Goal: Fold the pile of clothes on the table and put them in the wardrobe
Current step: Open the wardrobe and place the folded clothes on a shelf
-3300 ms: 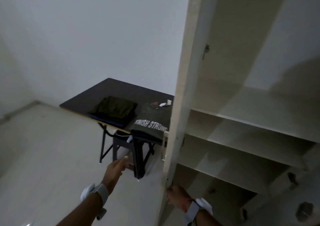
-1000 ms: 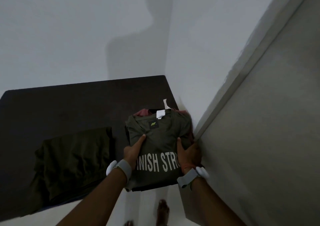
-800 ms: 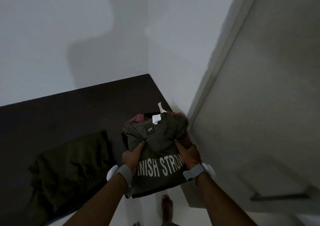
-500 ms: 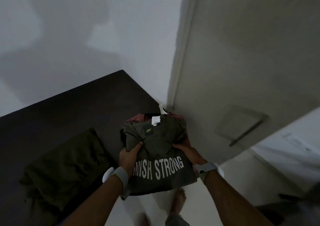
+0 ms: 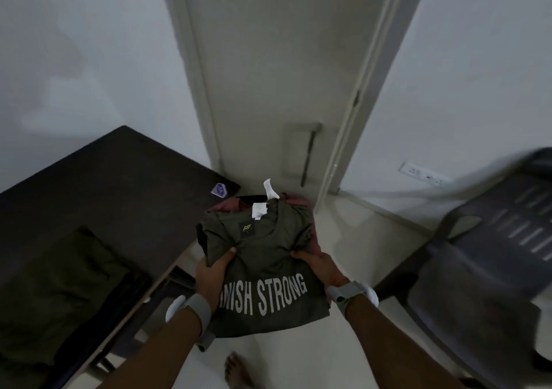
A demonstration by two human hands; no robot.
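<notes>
White walls, pale wardrobe door (image 5: 268, 90) beyond the grip. Left hand (image 5: 210, 275) and right hand (image 5: 321, 269) clamp folded clothes stack (image 5: 263, 248) by its sides, thumbs on top, held just off dark table (image 5: 104, 179). Olive pile (image 5: 59, 284) left of the grip, grey chair (image 5: 493, 254) right.

Head camera — faces steeply down; left hand (image 5: 212, 273), right hand (image 5: 322, 264) close.

Left hand (image 5: 213, 275) covers the first letters of the white print on the folded olive T-shirt (image 5: 268, 239); its fingers and the right hand (image 5: 321, 266) fingers are hidden under it, like most of the pink garment (image 5: 227, 205). Grey slatted plastic chair (image 5: 493, 254) blurred, cut by right edge.
</notes>
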